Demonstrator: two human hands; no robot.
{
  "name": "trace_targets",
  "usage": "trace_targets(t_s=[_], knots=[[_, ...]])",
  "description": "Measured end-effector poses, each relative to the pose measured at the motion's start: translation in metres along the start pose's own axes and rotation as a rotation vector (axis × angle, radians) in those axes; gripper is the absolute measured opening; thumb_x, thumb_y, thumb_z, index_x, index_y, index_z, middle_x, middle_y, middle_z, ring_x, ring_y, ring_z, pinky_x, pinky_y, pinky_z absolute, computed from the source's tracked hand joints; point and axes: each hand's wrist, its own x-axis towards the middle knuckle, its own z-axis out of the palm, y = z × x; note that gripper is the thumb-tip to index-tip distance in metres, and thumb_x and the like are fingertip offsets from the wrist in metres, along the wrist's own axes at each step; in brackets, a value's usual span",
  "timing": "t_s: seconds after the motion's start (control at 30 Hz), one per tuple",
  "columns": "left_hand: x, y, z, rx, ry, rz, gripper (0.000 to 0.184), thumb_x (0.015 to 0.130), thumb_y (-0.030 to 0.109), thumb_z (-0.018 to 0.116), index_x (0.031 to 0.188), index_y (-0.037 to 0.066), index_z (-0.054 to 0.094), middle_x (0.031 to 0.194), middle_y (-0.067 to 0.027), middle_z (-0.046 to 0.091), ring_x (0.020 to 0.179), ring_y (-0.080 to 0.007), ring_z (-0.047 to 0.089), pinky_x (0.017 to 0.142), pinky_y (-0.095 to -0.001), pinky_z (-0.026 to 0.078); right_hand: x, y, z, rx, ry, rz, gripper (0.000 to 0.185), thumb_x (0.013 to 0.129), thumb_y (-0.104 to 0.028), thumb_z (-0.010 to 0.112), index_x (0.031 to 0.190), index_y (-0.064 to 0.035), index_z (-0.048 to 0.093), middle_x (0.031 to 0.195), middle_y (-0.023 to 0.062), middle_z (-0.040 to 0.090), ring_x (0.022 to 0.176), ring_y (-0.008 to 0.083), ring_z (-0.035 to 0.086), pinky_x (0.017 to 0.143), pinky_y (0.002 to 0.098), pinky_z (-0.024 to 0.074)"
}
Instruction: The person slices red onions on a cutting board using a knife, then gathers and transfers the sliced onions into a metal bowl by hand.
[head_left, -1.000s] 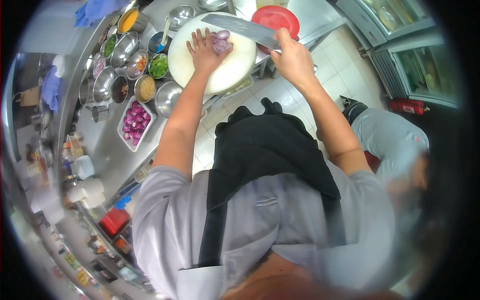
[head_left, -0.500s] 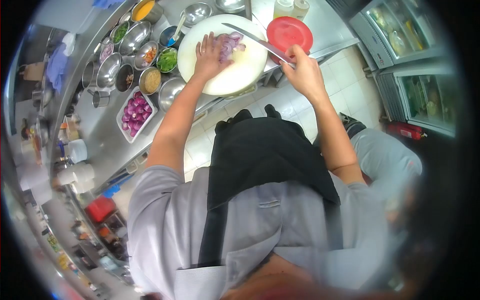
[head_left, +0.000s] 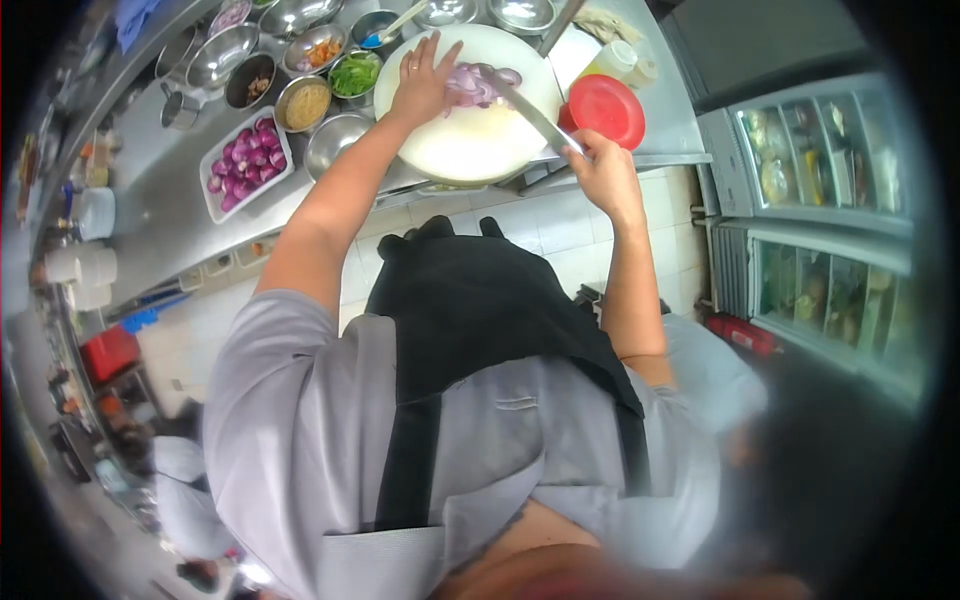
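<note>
A round white cutting board (head_left: pixel 480 140) lies on the steel counter with sliced purple onion (head_left: pixel 470 86) near its middle. My left hand (head_left: pixel 422 82) rests at the left side of the slices, fingers spread and pointing away from me. Wrapped round the handle of a large knife (head_left: pixel 535 118) is my right hand (head_left: pixel 602 165), at the board's right edge. The blade reaches across the board, its far end at the onion. Just right of the board sits a red plate (head_left: pixel 607 110), close to the knife hand.
Left of the board stand metal bowls, one with green leaves (head_left: pixel 355 74), and a white tray of whole purple onions (head_left: pixel 247 165). Bottles (head_left: pixel 612 62) are behind the plate. Another person (head_left: pixel 705 375) is beside my right arm. Glass-door fridges (head_left: pixel 820 160) stand at the right.
The knife blade has moved from the board's far right side onto the onion. The onion pieces lie more spread out. My left hand stays spread beside them. The whole view has shifted.
</note>
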Motion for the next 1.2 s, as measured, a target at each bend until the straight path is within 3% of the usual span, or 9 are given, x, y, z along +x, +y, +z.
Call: trace_targets(t_s=[0.13,0.3,0.47,0.57,0.67,0.83,1.0,1.1,1.2], knots=[[-0.015,-0.028,-0.049,-0.144,0.184,-0.207,0.084,0.089,0.044,0.084,0.159,0.017,0.048,0.169,-0.0283,0.031,0.154,-0.0479,0.034,0.125,-0.0602,0.026,0.017,-0.007,0.011,-0.154,-0.207,-0.048,0.029,0.096,-0.023,0.073,0.117,-0.004,0.078,0.103,0.027,0.076,0.102,0.0457,0.073,0.091,0.0501,0.0565],[-0.098,-0.076,-0.118,-0.113,0.433,-0.408,0.053,0.095,0.023,0.078,0.142,0.006,0.062,0.152,-0.0267,0.052,0.138,-0.0463,0.052,0.114,-0.0501,0.045,0.054,0.011,0.065,-0.087,-0.423,-0.101,0.035,0.097,-0.028,0.073,0.121,-0.0029,0.078,0.108,0.0292,0.075,0.106,0.0478,0.071,0.097,0.0489,0.0558],[-0.193,-0.109,-0.182,0.037,0.582,-0.55,0.039,0.096,0.021,0.076,0.13,0.002,0.068,0.133,-0.0215,0.065,0.124,-0.0424,0.061,0.107,-0.0475,0.049,0.091,0.024,0.095,-0.051,-0.433,0.015,0.044,0.1,-0.033,0.072,0.126,0.0023,0.074,0.081,0.0212,0.076,0.072,0.0242,0.078,0.072,0.0396,0.0591],[-0.24,-0.121,-0.2,0.157,0.601,-0.78,0.026,0.1,0.023,0.074,0.115,0.001,0.076,0.11,-0.0167,0.076,0.1,-0.0324,0.073,0.089,-0.0422,0.057,0.093,0.032,0.098,-0.011,-0.326,0.0,0.043,0.101,-0.032,0.07,0.126,0.0025,0.074,0.081,0.0218,0.077,0.07,0.0246,0.078,0.07,0.0392,0.0587],[-0.272,-0.141,-0.215,0.104,0.611,-0.939,0.026,0.099,0.023,0.075,0.115,0.002,0.076,0.103,-0.0172,0.078,0.093,-0.0316,0.075,0.085,-0.0432,0.058,0.088,0.028,0.101,-0.078,-0.29,-0.028,0.04,0.101,-0.03,0.068,0.126,0.0001,0.074,0.079,0.0224,0.075,0.071,0.0283,0.078,0.072,0.0412,0.0582],[-0.287,-0.18,-0.246,0.157,0.513,-0.996,0.028,0.097,0.01,0.064,0.122,0.0,0.072,0.105,-0.0242,0.077,0.099,-0.0441,0.073,0.09,-0.0506,0.057,0.072,0.002,0.098,-0.134,-0.267,-0.091,0.035,0.102,-0.03,0.068,0.123,-0.0028,0.075,0.071,0.0209,0.071,0.071,0.0316,0.076,0.07,0.0439,0.0553],[-0.301,-0.226,-0.273,0.194,0.532,-1.156,0.029,0.097,0.015,0.064,0.121,0.004,0.075,0.104,-0.026,0.077,0.105,-0.044,0.073,0.092,-0.0498,0.058,0.061,-0.015,0.104,-0.172,-0.31,-0.107,0.032,0.101,-0.027,0.069,0.121,-0.0031,0.076,0.074,0.0238,0.071,0.072,0.0385,0.075,0.07,0.0466,0.0554],[-0.306,-0.254,-0.278,0.256,0.343,-1.174,0.031,0.101,0.032,0.064,0.106,0.008,0.082,0.109,-0.0279,0.076,0.109,-0.0459,0.072,0.093,-0.0526,0.058,0.056,-0.019,0.107,-0.241,-0.273,-0.136,0.032,0.101,-0.028,0.069,0.12,-0.0038,0.076,0.082,0.0281,0.072,0.079,0.0436,0.074,0.074,0.0494,0.0559],[-0.289,-0.252,-0.283,0.259,0.149,-1.303,0.042,0.1,0.045,0.065,0.109,0.007,0.081,0.11,-0.0275,0.076,0.11,-0.0483,0.071,0.095,-0.0543,0.057,0.043,-0.029,0.106,-0.255,-0.296,-0.084,0.031,0.1,-0.028,0.069,0.12,-0.005,0.077,0.088,0.0284,0.073,0.084,0.046,0.074,0.077,0.0512,0.056]])
